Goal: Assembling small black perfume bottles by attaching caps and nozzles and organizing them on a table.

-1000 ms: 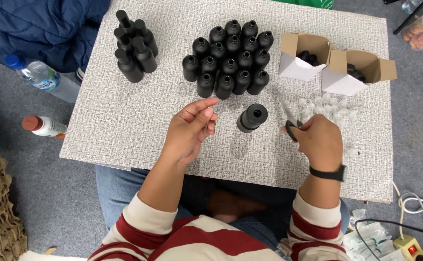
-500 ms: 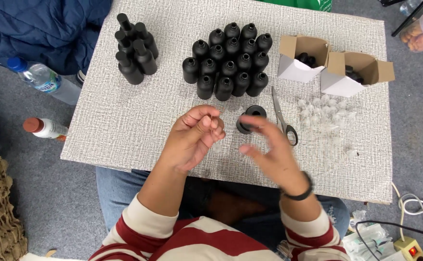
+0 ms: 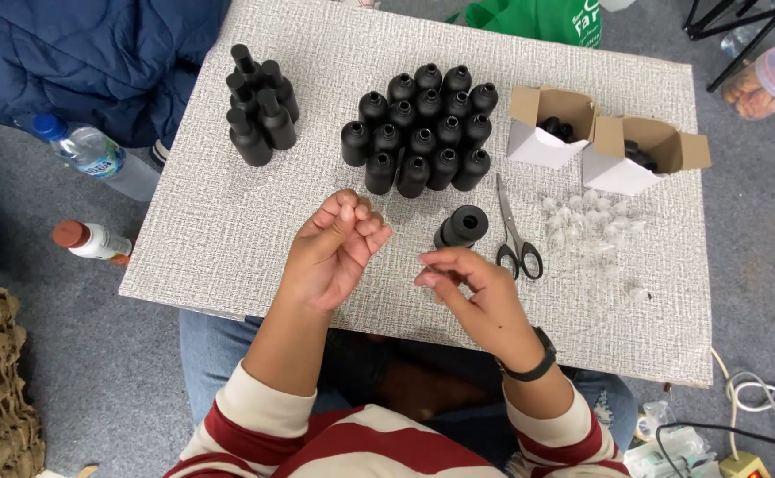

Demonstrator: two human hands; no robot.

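My left hand (image 3: pixel 334 248) hovers over the table with its fingers curled into a loose fist; I see nothing in it. My right hand (image 3: pixel 480 296) is lower and to the right, its thumb and fingertips pinched together, and anything between them is too small to see. Just beyond the right hand a black bottle (image 3: pixel 463 226) lies on its side, its open mouth facing me. Grey-handled scissors (image 3: pixel 517 241) lie flat on the table to the right of it, untouched. Small clear plastic pieces (image 3: pixel 593 223) are scattered further right.
Several open black bottles (image 3: pixel 423 128) stand clustered at the back centre, with capped ones (image 3: pixel 259 106) at the back left. Two open boxes (image 3: pixel 542 146) (image 3: pixel 622 173) sit at the back right. The textured grey table (image 3: pixel 219 230) ends near my lap. Bottles (image 3: pixel 95 155) lie on the floor at left.
My right hand has let go of the scissors, which now lie on the table, and moved left toward my left hand. The left hand's fingers have curled in.
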